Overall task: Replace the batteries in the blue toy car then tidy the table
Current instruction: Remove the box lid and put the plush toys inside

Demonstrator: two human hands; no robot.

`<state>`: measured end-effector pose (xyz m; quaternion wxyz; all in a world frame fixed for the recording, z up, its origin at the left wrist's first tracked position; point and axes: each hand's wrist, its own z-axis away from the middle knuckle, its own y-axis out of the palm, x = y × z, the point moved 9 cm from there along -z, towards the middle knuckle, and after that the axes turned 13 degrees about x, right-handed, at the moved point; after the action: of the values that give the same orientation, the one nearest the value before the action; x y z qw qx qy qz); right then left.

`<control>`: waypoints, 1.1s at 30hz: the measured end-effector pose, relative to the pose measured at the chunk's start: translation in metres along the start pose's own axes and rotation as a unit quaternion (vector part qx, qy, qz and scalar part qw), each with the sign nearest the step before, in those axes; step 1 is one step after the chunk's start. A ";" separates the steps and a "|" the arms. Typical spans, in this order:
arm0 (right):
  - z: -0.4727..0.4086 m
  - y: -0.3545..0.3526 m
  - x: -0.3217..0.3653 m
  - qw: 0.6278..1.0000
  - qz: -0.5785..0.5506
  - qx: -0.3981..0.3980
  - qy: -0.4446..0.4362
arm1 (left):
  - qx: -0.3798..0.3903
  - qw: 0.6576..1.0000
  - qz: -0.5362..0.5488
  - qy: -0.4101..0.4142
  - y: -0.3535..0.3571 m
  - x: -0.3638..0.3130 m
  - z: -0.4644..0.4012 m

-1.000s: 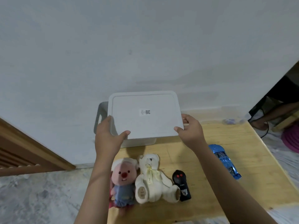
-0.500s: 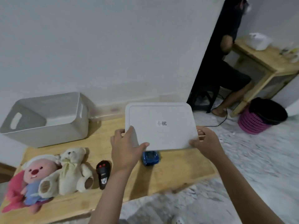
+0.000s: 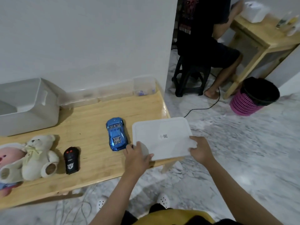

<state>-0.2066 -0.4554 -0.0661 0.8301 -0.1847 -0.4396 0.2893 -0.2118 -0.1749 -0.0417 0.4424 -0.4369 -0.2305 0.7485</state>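
A wooden desk [image 3: 90, 116] is set against a white wall. A grey bin [image 3: 27, 106] is stood at its back left corner, and clear trays [image 3: 113, 92] are lined along its back edge. A white lid [image 3: 162, 137] is held flat over the desk's right edge, overhanging it: its near left corner is gripped by the left hand [image 3: 137, 157], thumb on top, and its near right corner is pinched by the right hand [image 3: 200, 149]. Two plush toys [image 3: 32, 157] are laid at the left edge. The blue car [image 3: 116, 133] is found just left of the lid, near the right edge. A black remote [image 3: 71, 159] is laid between toys and car.
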 end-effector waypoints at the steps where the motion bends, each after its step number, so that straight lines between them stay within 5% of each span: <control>1: -0.006 0.005 -0.007 1.000 0.006 0.007 -0.004 | 0.000 1.000 -0.017 0.002 0.005 0.002 0.000; 10: -0.001 0.007 0.017 0.998 0.059 -0.032 0.011 | -0.030 1.000 -0.006 0.000 0.014 0.007 -0.001; 14: 0.010 0.019 0.059 0.989 0.099 -0.085 -0.068 | -0.074 0.992 0.072 0.073 -0.005 0.013 0.011; 19: 0.026 0.073 0.146 0.980 0.035 -0.062 -0.185 | -0.177 0.959 0.165 0.146 -0.067 0.033 0.045; 26: 0.040 0.207 0.297 0.958 -0.022 0.041 -0.284 | -0.317 0.923 0.197 0.090 -0.196 0.167 0.083; 33: 0.023 0.343 0.410 0.965 -0.085 0.129 -0.210 | -0.324 0.932 0.160 -0.014 -0.305 0.340 0.092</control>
<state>-0.1520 0.0711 0.0098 0.7576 0.0272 -0.5767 0.3044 -0.2276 0.2761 0.0756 0.1479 -0.5773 -0.3930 0.7003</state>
